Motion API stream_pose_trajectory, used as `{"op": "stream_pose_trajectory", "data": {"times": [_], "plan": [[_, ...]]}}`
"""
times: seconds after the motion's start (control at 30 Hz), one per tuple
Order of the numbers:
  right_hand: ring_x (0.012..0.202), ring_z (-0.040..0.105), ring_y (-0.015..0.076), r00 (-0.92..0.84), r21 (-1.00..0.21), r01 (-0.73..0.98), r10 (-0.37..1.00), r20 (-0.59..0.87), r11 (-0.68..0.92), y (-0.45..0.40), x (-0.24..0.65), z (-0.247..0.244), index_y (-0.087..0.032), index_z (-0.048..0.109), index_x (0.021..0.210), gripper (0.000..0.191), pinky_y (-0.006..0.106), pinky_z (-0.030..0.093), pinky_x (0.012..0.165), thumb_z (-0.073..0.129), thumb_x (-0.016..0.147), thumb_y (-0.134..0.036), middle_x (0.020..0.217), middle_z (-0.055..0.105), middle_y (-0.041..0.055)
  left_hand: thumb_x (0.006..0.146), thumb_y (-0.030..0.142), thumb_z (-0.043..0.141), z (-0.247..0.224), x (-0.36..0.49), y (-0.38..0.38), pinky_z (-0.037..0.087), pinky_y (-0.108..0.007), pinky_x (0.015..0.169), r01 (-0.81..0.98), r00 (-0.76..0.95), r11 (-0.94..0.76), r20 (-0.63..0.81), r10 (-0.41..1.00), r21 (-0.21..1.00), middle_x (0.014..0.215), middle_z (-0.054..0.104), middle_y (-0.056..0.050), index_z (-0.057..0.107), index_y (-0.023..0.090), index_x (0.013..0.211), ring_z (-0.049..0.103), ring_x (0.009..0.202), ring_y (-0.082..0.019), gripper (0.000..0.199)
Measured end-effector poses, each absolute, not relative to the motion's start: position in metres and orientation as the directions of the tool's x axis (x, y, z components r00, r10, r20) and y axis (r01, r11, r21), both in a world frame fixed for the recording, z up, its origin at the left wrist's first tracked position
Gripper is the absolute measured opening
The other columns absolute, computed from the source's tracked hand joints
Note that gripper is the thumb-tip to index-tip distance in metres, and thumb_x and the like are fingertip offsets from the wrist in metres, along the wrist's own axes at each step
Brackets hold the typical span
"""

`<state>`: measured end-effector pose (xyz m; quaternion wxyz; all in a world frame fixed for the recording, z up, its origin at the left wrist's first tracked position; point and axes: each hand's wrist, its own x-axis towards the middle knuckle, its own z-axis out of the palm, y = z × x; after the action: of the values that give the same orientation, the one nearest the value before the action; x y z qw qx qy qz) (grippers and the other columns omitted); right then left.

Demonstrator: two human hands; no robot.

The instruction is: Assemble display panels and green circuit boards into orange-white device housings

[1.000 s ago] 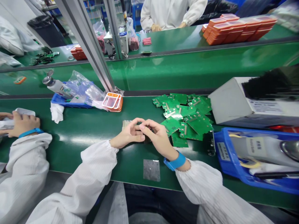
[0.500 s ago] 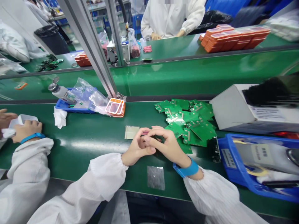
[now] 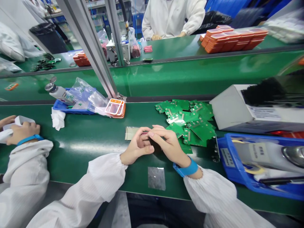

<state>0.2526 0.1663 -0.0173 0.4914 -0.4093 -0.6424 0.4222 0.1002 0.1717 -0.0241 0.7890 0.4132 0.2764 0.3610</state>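
My left hand (image 3: 137, 146) and my right hand (image 3: 167, 142) meet above the middle of the green bench. A small dark flat piece (image 3: 155, 146) is pinched in my right hand, and my left fingers curl beside it, thumb apart; whether they touch it is hard to tell. Just behind my left hand lies a pale flat rectangle (image 3: 131, 133), with something pink partly hidden by my fingers. A clear film square (image 3: 156, 178) lies near the bench's front edge. Green circuit boards (image 3: 190, 120) are heaped behind and right of my right hand.
At right stand a white box (image 3: 234, 110) and a blue tray (image 3: 228, 171) holding a bottle. Orange-rimmed frames (image 3: 115, 108) are stacked by a metal post (image 3: 91, 44). Another person's hands (image 3: 23, 129) work at far left.
My fingers have shifted slightly, and the dark piece between my hands shows more now. The whole view has moved a little. The other person's hands at left have shifted slightly.
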Motion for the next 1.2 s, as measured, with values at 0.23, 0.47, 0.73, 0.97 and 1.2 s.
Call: {"op": "stream_pose_trajectory", "data": {"times": [0.23, 0.47, 0.73, 0.97, 1.2], "plan": [[0.067, 0.058, 0.0161, -0.128, -0.939, 0.151, 0.948, 0.292, 0.309, 0.1654, 0.2488, -0.018, -0.024, 0.071, 0.071, 0.026, 0.045, 0.038, 0.1, 0.059, 0.088, -0.039, 0.066, 0.067, -0.0017, 0.066, 0.034, 0.083, -0.0255, 0.0978, 0.1744, 0.043, -0.025, 0.073, -0.296, 0.604, 0.377, -0.133, 0.786, 0.878, 0.085, 0.058, 0.002, 0.047, 0.023, 0.111, 0.054, 0.071, -0.01, 0.059], [0.074, 0.059, 0.0193, -0.131, -0.958, 0.111, 0.959, 0.251, 0.265, 0.1653, 0.2489, -0.0175, -0.023, 0.072, 0.076, 0.028, 0.04, 0.045, 0.085, 0.057, 0.089, -0.042, 0.065, 0.063, 0.0009, 0.066, 0.035, 0.083, -0.0264, 0.097, 0.1759, 0.043, -0.026, 0.077, -0.286, 0.602, 0.364, -0.13, 0.788, 0.886, 0.09, 0.06, 0.001, 0.046, 0.024, 0.111, 0.057, 0.079, -0.011, 0.059], [0.073, 0.056, 0.0168, -0.173, -0.949, 0.116, 0.946, 0.273, 0.294, 0.1663, 0.2498, -0.0187, -0.023, 0.066, 0.068, 0.031, 0.037, 0.042, 0.087, 0.049, 0.093, -0.031, 0.065, 0.06, -0.0007, 0.067, 0.033, 0.082, -0.0268, 0.0971, 0.1765, 0.041, -0.021, 0.067, -0.298, 0.6, 0.365, -0.125, 0.791, 0.882, 0.088, 0.056, 0.003, 0.047, 0.025, 0.109, 0.052, 0.067, -0.006, 0.055], [0.08, 0.06, 0.0188, -0.104, -0.959, 0.096, 0.961, 0.256, 0.266, 0.1645, 0.2472, -0.016, -0.022, 0.069, 0.079, 0.022, 0.035, 0.045, 0.08, 0.053, 0.09, -0.032, 0.077, 0.067, 0.0022, 0.066, 0.032, 0.082, -0.0259, 0.0959, 0.1783, 0.043, -0.022, 0.069, -0.295, 0.595, 0.36, -0.125, 0.794, 0.885, 0.088, 0.056, 0.003, 0.046, 0.026, 0.11, 0.053, 0.068, -0.007, 0.056], [0.101, 0.056, 0.022, -0.037, -0.947, 0.105, 0.953, 0.3, 0.302, 0.1635, 0.2471, -0.0157, -0.024, 0.061, 0.099, 0.013, 0.041, 0.043, 0.092, 0.057, 0.087, -0.027, 0.102, 0.063, 0.0059, 0.067, 0.029, 0.082, -0.0256, 0.0933, 0.1809, 0.045, -0.024, 0.071, -0.286, 0.604, 0.377, -0.14, 0.784, 0.881, 0.102, 0.06, -0.001, 0.045, 0.028, 0.117, 0.058, 0.077, -0.01, 0.062]]}}
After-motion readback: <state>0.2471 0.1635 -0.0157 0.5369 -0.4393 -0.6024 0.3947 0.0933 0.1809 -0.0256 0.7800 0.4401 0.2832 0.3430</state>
